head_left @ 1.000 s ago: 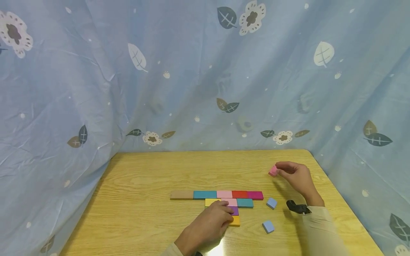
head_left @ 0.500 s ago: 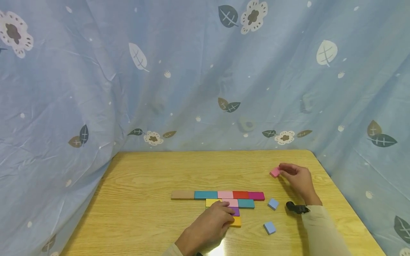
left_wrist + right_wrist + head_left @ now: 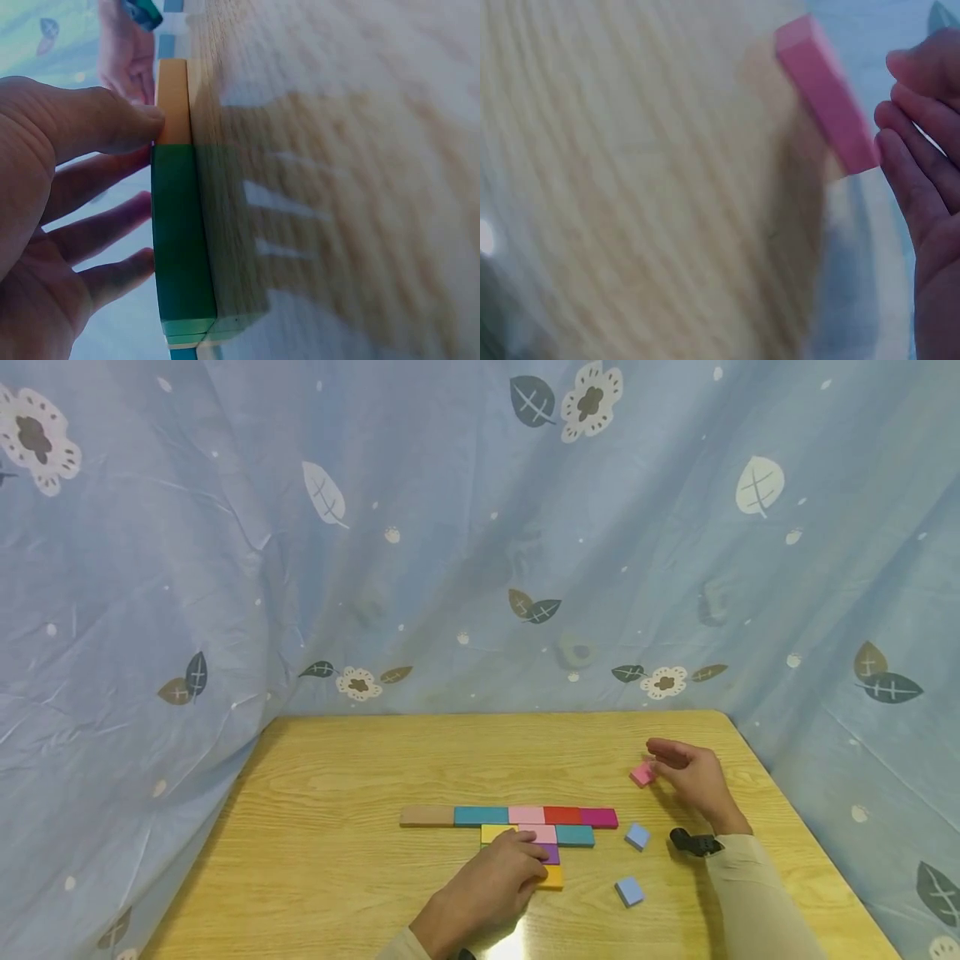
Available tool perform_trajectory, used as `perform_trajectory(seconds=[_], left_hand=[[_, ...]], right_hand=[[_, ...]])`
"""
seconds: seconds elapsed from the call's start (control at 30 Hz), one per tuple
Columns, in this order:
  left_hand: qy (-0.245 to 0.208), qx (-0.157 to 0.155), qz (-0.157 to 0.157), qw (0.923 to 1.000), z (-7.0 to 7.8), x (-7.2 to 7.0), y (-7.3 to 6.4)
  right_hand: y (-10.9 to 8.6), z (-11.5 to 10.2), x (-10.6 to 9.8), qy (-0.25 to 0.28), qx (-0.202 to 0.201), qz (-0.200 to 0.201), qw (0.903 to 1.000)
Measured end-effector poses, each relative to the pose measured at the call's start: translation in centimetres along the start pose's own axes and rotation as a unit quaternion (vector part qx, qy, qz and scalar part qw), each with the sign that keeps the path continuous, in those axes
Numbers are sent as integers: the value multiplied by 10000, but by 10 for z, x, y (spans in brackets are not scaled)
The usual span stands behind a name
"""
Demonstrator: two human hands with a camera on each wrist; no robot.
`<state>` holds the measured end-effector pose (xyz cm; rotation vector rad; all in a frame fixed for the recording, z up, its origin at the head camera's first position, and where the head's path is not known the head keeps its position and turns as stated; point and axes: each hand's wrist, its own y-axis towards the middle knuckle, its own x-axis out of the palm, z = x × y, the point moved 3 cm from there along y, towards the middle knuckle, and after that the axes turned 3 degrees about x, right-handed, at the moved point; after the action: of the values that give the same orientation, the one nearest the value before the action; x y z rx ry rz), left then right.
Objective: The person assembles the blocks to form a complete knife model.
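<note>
Flat coloured blocks form stepped rows on the table, among them a yellow block (image 3: 497, 833), a purple block (image 3: 552, 853) and an orange block (image 3: 553, 877). My left hand (image 3: 491, 877) rests over the near rows and covers part of them. In the left wrist view, its thumb touches the orange block beside a green block (image 3: 180, 232), fingers spread. Farther right, a pink block (image 3: 641, 775) lies on the table. My right hand (image 3: 697, 781) is just beside it, fingers loose and not around it; the right wrist view shows the fingertips close to one end of the pink block (image 3: 829, 97).
Two small blue blocks (image 3: 637, 837) lie separately right of the rows. The far row runs from a tan block (image 3: 427, 816) to a magenta block (image 3: 598, 817). A patterned blue curtain (image 3: 450, 527) hangs behind and beside the wooden table (image 3: 330, 777).
The pink block has come down from a tilted hold to lie flat on the table, slightly nearer. My right fingers have let it go. My left hand has stayed in place.
</note>
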<state>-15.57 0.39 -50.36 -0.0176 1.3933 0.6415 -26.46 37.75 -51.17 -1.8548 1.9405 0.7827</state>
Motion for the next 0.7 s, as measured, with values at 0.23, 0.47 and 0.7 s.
perform_trajectory(seconds=[0.23,0.47,0.7], left_hand=[[-28,-32,-36,10000,-2,0,-2],[-48,8,30,10000,-1,-2,-1],[-21,22,-13,10000,-1,-1,-1]], right_hand=[[-10,7,5,237,-9,-226,9995],[-29,7,2,103,-41,-217,9997],[-42,6,1,-341,-176,269,9989]])
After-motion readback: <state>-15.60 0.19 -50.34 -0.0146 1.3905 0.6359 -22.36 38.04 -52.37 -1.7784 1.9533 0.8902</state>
